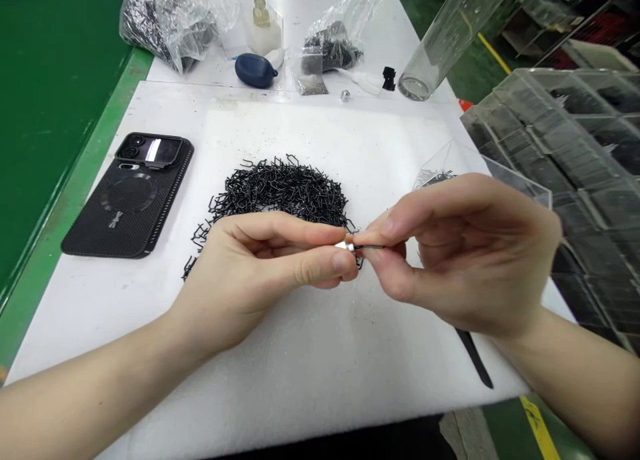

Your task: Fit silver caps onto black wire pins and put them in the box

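Observation:
Between the thumb and fingers of my left hand [265,260] is a small silver metal piece [350,247], mostly covered by the fingertips. My right hand [460,253] pinches a thin black wire piece [370,247], whose left end meets the metal piece; whether it sits inside cannot be told. The two hands' fingertips nearly touch. Just behind them lies a heap of small bent black wire pieces [285,190] on the white foam sheet [320,367]. Under my right wrist, a dark, flat, pointed tool [475,360] is partly hidden.
A black phone [125,200] lies at the left. At the back are plastic bags [175,20], a dark blue oval case [255,70], a needle-tipped bottle [263,27] and a tilted clear tube [440,47]. A clear tray [520,180] and stacked compartment boxes [560,140] stand right.

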{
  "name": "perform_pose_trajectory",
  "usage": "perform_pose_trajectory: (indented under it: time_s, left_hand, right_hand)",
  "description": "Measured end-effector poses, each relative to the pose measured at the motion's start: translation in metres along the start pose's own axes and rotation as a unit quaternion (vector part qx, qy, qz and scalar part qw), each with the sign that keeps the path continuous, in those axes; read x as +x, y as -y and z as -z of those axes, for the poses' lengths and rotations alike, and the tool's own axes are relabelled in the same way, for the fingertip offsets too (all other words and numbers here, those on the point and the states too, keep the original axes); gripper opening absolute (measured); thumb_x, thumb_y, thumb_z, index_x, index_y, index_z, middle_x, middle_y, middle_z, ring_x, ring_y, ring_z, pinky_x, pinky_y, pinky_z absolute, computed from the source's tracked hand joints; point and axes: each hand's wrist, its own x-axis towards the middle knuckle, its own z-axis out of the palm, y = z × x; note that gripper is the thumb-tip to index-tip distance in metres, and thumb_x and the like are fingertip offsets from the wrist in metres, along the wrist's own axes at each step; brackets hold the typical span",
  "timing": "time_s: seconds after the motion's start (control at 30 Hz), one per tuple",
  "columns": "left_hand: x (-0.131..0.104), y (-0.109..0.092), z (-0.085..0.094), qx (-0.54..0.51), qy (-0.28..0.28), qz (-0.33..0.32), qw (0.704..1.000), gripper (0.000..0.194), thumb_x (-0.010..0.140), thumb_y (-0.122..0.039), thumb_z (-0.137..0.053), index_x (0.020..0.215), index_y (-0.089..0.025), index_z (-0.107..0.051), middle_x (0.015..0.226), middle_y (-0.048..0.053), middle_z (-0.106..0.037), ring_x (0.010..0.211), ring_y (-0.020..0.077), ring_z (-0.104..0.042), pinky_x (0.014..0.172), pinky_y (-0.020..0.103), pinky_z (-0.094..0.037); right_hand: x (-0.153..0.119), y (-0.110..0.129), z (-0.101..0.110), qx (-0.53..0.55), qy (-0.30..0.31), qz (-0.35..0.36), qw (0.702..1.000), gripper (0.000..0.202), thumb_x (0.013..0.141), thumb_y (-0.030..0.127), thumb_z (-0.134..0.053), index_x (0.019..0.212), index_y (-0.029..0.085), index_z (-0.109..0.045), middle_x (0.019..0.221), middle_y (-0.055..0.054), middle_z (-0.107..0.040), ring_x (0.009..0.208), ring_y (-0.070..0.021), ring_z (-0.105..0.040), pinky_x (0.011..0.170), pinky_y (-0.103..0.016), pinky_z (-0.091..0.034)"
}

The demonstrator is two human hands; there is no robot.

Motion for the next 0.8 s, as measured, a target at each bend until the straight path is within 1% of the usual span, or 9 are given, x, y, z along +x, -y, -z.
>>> perform_pose_trajectory:
  time_s: [0.13,0.23,0.33,0.4,0.47,0.57,0.63,0.73,0.8]
  left_hand:
    - [0.001,-0.001,0.000,0.003,0.006,-0.004,1.000,0.023,0.077,-0.034,-0.116,0.087,-0.033,-0.095,0.080,-0.008,-0.090,0.082,0.0101,-0.090,0.082,0.009,-0.073]
    - [0.002,0.000,-0.001,0.002,0.008,-0.004,1.000,0.023,0.077,-0.032,-0.115,0.089,-0.031,-0.095,0.085,-0.007,-0.092,0.082,0.0090,-0.090,0.077,0.007,-0.071]
    - [0.002,0.000,-0.001,0.002,0.015,-0.001,1.000,0.023,0.079,-0.030,-0.114,0.091,-0.029,-0.095,0.086,-0.007,-0.092,0.082,0.0091,-0.090,0.072,0.005,-0.069]
    - [0.002,0.001,-0.001,-0.001,0.023,0.001,1.000,0.021,0.082,-0.029,-0.113,0.092,-0.028,-0.094,0.087,-0.007,-0.092,0.085,0.0098,-0.091,0.073,0.005,-0.070]
    - [0.002,0.002,0.000,-0.010,0.030,-0.004,0.999,0.020,0.085,-0.025,-0.111,0.096,-0.028,-0.094,0.089,-0.007,-0.093,0.086,0.0100,-0.091,0.075,0.006,-0.071]
    - [0.002,0.004,0.002,-0.025,0.044,-0.025,0.998,0.019,0.091,-0.016,-0.105,0.103,-0.026,-0.094,0.092,-0.005,-0.093,0.085,0.0100,-0.091,0.078,0.009,-0.073]
    - [0.003,0.005,0.003,-0.029,0.053,-0.039,0.997,0.020,0.094,-0.011,-0.100,0.107,-0.025,-0.093,0.095,-0.004,-0.094,0.085,0.0098,-0.091,0.077,0.010,-0.074]
    - [0.005,0.006,0.002,-0.023,0.056,-0.051,0.997,0.023,0.097,-0.009,-0.097,0.112,-0.026,-0.092,0.097,-0.004,-0.094,0.085,0.0099,-0.090,0.074,0.010,-0.073]
    - [0.005,0.006,0.001,-0.005,0.051,-0.068,0.996,0.026,0.098,-0.010,-0.096,0.114,-0.030,-0.093,0.098,-0.006,-0.093,0.083,0.0102,-0.089,0.070,0.010,-0.072]
  right_hand:
    - [0.000,-0.001,0.001,0.000,-0.008,-0.007,1.000,0.037,0.081,-0.001,-0.084,0.096,0.033,-0.083,0.088,0.005,-0.085,0.075,-0.0189,-0.083,0.062,-0.036,-0.071]
    - [0.000,-0.002,0.000,-0.004,-0.020,0.005,1.000,0.038,0.080,-0.002,-0.083,0.096,0.032,-0.083,0.087,0.004,-0.085,0.074,-0.0180,-0.082,0.061,-0.034,-0.070]
    - [-0.001,-0.001,-0.001,-0.001,-0.008,0.001,1.000,0.042,0.078,-0.004,-0.083,0.100,0.031,-0.082,0.090,0.004,-0.086,0.075,-0.0178,-0.082,0.062,-0.034,-0.069]
    - [-0.001,-0.002,-0.001,0.000,0.000,-0.005,1.000,0.044,0.077,-0.005,-0.082,0.102,0.031,-0.082,0.092,0.004,-0.086,0.076,-0.0177,-0.082,0.061,-0.035,-0.069]
    - [0.000,-0.004,0.000,-0.002,-0.004,0.011,1.000,0.042,0.077,-0.003,-0.083,0.102,0.030,-0.082,0.091,0.004,-0.086,0.074,-0.0177,-0.081,0.058,-0.035,-0.068]
    - [0.001,-0.010,-0.001,-0.002,-0.019,0.042,0.999,0.037,0.075,0.001,-0.087,0.099,0.029,-0.083,0.089,0.004,-0.085,0.071,-0.0189,-0.081,0.052,-0.036,-0.066]
    - [0.001,-0.013,-0.002,0.004,-0.025,0.051,0.998,0.038,0.073,0.000,-0.088,0.097,0.029,-0.084,0.088,0.004,-0.085,0.069,-0.0195,-0.081,0.048,-0.036,-0.064]
    - [0.003,-0.012,-0.002,0.016,-0.033,0.042,0.998,0.042,0.073,-0.003,-0.088,0.099,0.029,-0.085,0.089,0.004,-0.085,0.068,-0.0183,-0.081,0.046,-0.033,-0.062]
    - [0.004,-0.009,0.000,0.034,-0.041,0.015,0.998,0.041,0.074,-0.001,-0.092,0.101,0.028,-0.085,0.093,0.003,-0.085,0.073,-0.0186,-0.084,0.047,-0.031,-0.062]
